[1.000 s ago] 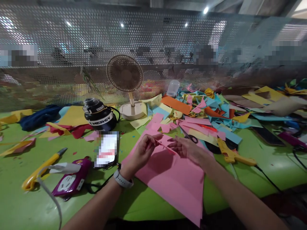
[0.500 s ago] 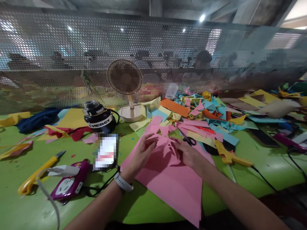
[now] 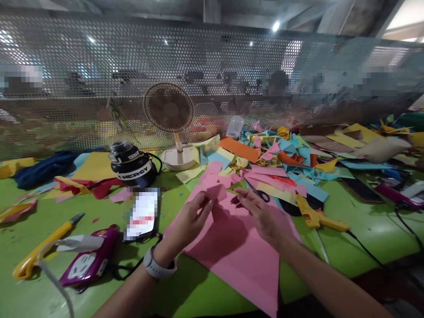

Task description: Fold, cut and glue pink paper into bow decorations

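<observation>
My left hand [image 3: 195, 216], with a pale watch [image 3: 159, 267] at its wrist, pinches a small folded piece of pink paper [image 3: 217, 194] between thumb and fingertips. To its right, my right hand [image 3: 260, 212] is held with fingers stretched and slightly bent, apart from that piece; nothing shows in it. Beneath both hands lies a large pink sheet [image 3: 245, 265], pointed toward me, darkened by the hands' shadows. Pink scraps [image 3: 212, 172] lie just beyond the fingers. Scissors [image 3: 263, 195] rest among the strips behind my right hand, their blades partly hidden.
On the green table [image 3: 185, 287], a yellow hot glue gun [image 3: 319, 216] lies right. Left are a phone [image 3: 142, 214], a purple device [image 3: 89, 258], a yellow cutter [image 3: 46, 247] and a black bottle [image 3: 132, 165]. A fan [image 3: 168, 108] and paper scraps [image 3: 285, 145] stand behind.
My right hand has let go of the small pink piece and its fingers have spread. The left hand now holds the piece, turned and raised a little. The view has shifted slightly.
</observation>
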`<action>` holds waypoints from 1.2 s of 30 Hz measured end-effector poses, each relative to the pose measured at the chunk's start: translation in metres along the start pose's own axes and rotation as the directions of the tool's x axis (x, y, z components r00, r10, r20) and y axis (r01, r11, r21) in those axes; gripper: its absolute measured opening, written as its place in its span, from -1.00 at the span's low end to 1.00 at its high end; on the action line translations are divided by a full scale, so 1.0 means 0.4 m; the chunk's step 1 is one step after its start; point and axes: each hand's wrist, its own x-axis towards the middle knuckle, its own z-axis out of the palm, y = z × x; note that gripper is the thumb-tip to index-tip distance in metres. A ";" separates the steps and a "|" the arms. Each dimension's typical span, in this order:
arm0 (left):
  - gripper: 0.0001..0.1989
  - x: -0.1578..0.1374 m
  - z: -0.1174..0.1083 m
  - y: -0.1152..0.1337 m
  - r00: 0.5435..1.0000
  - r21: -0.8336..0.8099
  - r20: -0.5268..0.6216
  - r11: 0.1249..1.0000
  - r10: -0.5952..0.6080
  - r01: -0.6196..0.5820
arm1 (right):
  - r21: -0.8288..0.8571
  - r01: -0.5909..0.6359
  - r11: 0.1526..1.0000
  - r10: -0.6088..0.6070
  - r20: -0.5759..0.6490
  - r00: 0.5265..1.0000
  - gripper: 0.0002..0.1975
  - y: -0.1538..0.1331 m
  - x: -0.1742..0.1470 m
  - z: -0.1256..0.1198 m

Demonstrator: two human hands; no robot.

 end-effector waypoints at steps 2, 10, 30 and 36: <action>-0.81 0.001 -0.012 0.005 0.980 0.285 0.080 0.938 0.182 -0.197 | -0.173 0.161 0.972 -0.166 -0.013 0.986 -0.65 -0.007 -0.007 -0.007; -0.77 0.001 0.003 -0.002 0.827 0.620 0.396 0.549 0.398 -0.561 | -0.634 0.741 0.220 -0.637 0.482 0.601 -0.62 -0.004 -0.022 -0.007; -0.78 0.034 -0.042 -0.099 0.929 0.227 0.270 0.922 0.252 -0.315 | -0.711 0.629 0.315 -0.622 0.345 0.702 -0.85 0.039 0.032 -0.041; -0.77 0.020 -0.012 -0.099 0.952 0.238 0.241 0.939 0.189 -0.247 | -0.738 0.460 0.494 -0.456 0.231 0.859 -0.84 -0.012 0.028 -0.036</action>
